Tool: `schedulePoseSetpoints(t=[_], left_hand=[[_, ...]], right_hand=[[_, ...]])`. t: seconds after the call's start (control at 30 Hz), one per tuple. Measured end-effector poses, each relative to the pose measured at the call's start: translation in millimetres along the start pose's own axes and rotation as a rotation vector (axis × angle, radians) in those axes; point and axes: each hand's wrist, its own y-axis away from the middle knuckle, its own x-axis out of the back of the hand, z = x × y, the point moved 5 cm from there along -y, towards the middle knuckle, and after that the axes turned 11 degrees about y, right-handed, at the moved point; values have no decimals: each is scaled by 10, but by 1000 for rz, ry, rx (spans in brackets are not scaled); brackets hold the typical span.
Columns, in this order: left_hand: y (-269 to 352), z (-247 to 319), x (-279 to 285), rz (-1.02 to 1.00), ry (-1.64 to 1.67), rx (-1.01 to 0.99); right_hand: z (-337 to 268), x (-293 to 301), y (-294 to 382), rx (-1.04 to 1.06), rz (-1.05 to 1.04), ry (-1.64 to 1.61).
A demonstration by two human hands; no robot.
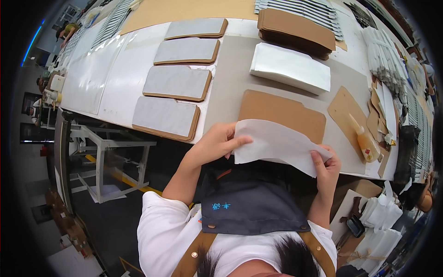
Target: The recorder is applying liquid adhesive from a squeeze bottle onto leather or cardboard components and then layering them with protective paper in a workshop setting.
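Observation:
My left hand pinches one end of a thin white sheet, thumb on top. The other end is gripped by my right hand. The sheet is held slightly curved over the near part of a brown board piece with a stepped edge, which lies on a grey board. Beyond it sit a stack of white sheets and a thick stack of brown pieces. On the left, several brown piles topped with pale sheets lie in a column.
A glue bottle with amber contents lies on a tan piece at the right. Behind it are brown and white scraps and bundled white strips. A white metal frame stands left of the table. Other people work farther off at both sides.

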Motion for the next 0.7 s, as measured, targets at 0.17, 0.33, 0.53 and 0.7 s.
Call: schedulePoseSetpoints(t=[0.17,0.33,0.53,0.7], left_hand=[[29,4,46,4,-5,-339],[-11,73,158,131,-211,-517],[-145,84,210,283,-44,-434],[-304,57,294,361,-145,-467]], right_hand=[[37,67,-51,55,50,60],[60,107,-89,9,15,115],[110,133,-216,74,111,235],[154,145,-383,112,199,448]])
